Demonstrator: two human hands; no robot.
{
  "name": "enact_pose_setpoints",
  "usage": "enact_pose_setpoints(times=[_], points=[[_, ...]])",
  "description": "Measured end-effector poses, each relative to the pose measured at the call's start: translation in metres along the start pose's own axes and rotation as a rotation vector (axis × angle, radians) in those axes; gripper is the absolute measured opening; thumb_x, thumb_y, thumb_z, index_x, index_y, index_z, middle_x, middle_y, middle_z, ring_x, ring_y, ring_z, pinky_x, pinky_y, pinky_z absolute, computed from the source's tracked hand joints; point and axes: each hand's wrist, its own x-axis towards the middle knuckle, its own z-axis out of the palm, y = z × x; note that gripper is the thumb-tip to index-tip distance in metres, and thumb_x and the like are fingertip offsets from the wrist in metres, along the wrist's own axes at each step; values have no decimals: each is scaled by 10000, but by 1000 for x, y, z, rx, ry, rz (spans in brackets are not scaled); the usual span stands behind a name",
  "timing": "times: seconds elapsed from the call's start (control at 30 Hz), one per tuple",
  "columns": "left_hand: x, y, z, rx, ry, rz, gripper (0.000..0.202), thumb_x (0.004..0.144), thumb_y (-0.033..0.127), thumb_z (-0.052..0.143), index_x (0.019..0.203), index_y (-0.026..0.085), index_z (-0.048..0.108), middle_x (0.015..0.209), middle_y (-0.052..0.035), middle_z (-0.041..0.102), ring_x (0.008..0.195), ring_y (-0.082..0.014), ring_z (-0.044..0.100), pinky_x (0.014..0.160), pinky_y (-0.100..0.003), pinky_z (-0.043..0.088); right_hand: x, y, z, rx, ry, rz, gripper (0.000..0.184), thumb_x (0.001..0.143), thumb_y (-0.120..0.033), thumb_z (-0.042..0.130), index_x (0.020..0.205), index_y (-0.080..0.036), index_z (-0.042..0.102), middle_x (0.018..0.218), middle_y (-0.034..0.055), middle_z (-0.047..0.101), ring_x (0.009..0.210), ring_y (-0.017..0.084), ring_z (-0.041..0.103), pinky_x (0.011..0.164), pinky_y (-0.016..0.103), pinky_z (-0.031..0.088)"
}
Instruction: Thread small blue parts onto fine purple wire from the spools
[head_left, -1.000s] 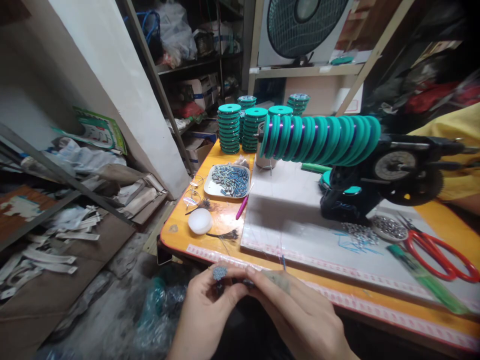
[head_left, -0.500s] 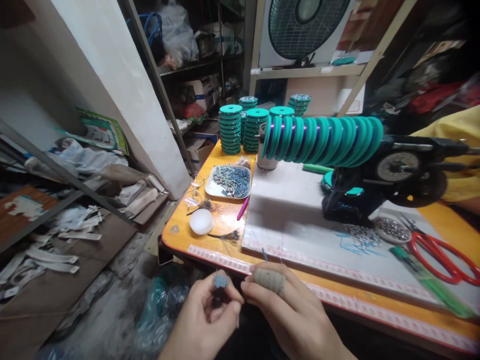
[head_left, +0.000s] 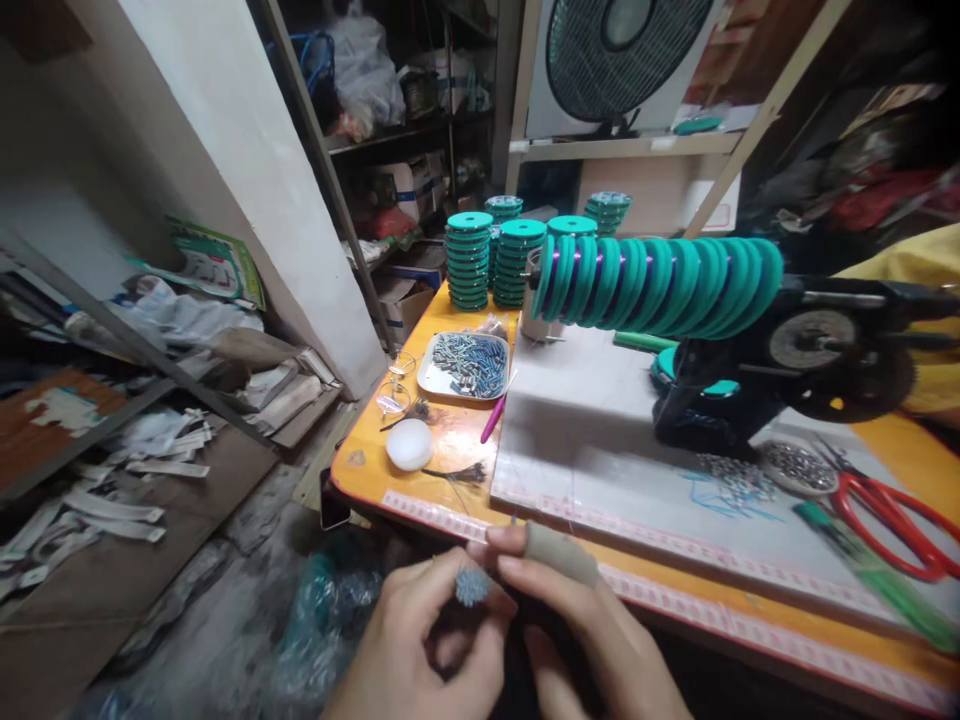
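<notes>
My left hand [head_left: 427, 650] and my right hand [head_left: 577, 640] meet at the bottom of the head view, just in front of the orange table's near edge [head_left: 675, 610]. The left fingers are pinched on a small grey-blue tuft [head_left: 471, 587] with a dark stem below it. The right fingers are closed against that tuft; its index finger wears a tan wrap [head_left: 559, 555]. A thin thread rises from the fingers towards the white board [head_left: 600, 440]. Above the board, a row of teal spools [head_left: 660, 280] sits on a dark winding machine [head_left: 787, 365].
Stacks of teal spools [head_left: 495, 260] stand at the table's far end. A tray of small grey pieces [head_left: 465, 363], a white round lid [head_left: 409, 443], a pink pen [head_left: 493, 420] and red scissors [head_left: 892, 510] lie on the table. A person's yellow sleeve [head_left: 915, 310] is at right. Cluttered shelves fill the left.
Both hands have dropped slightly lower and shifted right. The tuft stays pinched in the left fingers, and the right fingers have closed in on it from above.
</notes>
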Motion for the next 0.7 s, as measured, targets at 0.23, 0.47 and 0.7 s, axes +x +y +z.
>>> enact_pose_setpoints(times=[0.23,0.47,0.7], points=[[16,11,-21,181,-140,122,109,835,278,653,759,217,702,726,-26,660,634,-160,611,552,-195,491,4,0,8,151,27,74,111,1011,-176,538,1074,-216,620,837,16,713,722,122,714,662,166,572],[90,-15,-77,613,357,258,139,881,253,514,909,206,642,966,-112,754,920,-295,700,839,-401,518,1,2,4,95,53,127,158,927,-74,565,994,-213,602,804,26,668,700,161,686,628,234,556],[104,-36,-65,634,338,272,134,849,195,478,895,218,601,924,-78,784,900,-248,751,793,-328,564,-1,6,5,83,72,107,187,904,-58,582,1011,-210,598,812,30,676,704,165,690,635,235,567]])
